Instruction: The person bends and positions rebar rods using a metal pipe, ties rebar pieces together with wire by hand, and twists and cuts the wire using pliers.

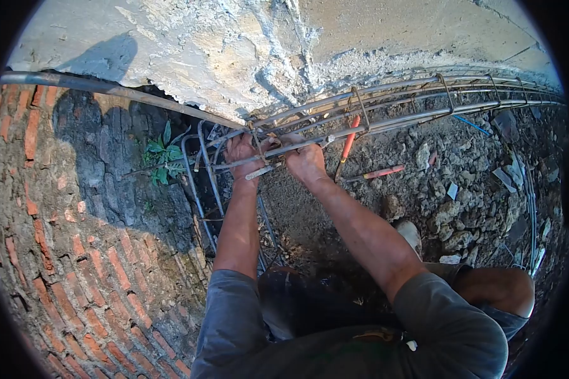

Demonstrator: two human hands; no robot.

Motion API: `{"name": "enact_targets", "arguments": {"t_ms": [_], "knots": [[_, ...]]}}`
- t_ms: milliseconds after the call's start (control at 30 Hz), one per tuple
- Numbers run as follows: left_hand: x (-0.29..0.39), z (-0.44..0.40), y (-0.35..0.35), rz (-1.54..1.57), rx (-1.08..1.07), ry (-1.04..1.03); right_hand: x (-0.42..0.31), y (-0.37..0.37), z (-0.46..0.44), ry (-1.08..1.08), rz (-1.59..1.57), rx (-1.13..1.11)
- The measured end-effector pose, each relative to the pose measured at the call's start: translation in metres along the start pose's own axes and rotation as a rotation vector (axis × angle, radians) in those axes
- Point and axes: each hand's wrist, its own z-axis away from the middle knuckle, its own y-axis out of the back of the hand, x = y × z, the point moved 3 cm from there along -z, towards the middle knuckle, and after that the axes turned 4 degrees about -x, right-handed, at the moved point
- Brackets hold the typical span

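Observation:
A long cage of steel rebar (417, 118) runs along the foot of the wall, with square stirrups tied around its bars. My left hand (239, 151) is closed around the rebar at the cage's near-left end, its fingers partly hidden behind the bars. Just to its right, my right hand (306, 164) is closed in a fist against the lower bar; what lies in its fingers is hidden. Pincers with orange-red handles (349, 144) rest spread apart right of that hand, one handle leaning on the cage. Below my left hand, bent rebar stirrups (199, 170) stand at the corner.
A rough plastered wall (385, 31) rises behind the cage. To the left is a weathered brick surface (95, 252), with a small green plant (164, 155) beside the stirrups. Rubble and clods of soil (449, 208) cover the ground at right. A metal pipe (126, 93) slants in from the left.

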Motion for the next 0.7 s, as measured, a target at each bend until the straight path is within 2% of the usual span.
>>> {"name": "enact_targets", "arguments": {"t_ms": [33,133,267,367,433,567,633,700], "knots": [[0.001,0.000,-0.001,0.030,0.050,-0.058,0.003,-0.002,-0.001,0.019,-0.123,0.053],[-0.004,-0.003,-0.009,0.029,0.072,-0.081,0.004,-0.009,-0.004,0.019,-0.248,0.031],[-0.009,-0.011,-0.015,0.062,-0.035,-0.075,0.008,-0.011,-0.013,-0.032,-0.278,0.058],[-0.012,-0.011,-0.021,0.027,-0.045,-0.044,0.004,-0.013,-0.018,0.052,-0.245,0.071],[-0.011,-0.011,-0.027,0.125,-0.039,-0.016,-0.006,-0.014,-0.020,0.091,0.004,0.079],[-0.012,-0.009,-0.034,0.094,-0.082,-0.040,-0.009,-0.016,-0.025,0.044,0.190,0.061],[-0.010,-0.005,-0.030,0.310,0.080,-0.008,-0.012,-0.015,-0.025,-0.044,0.321,-0.048],[-0.025,-0.007,-0.045,0.361,0.095,-0.017,-0.016,-0.018,-0.020,0.030,0.357,-0.008]]}}
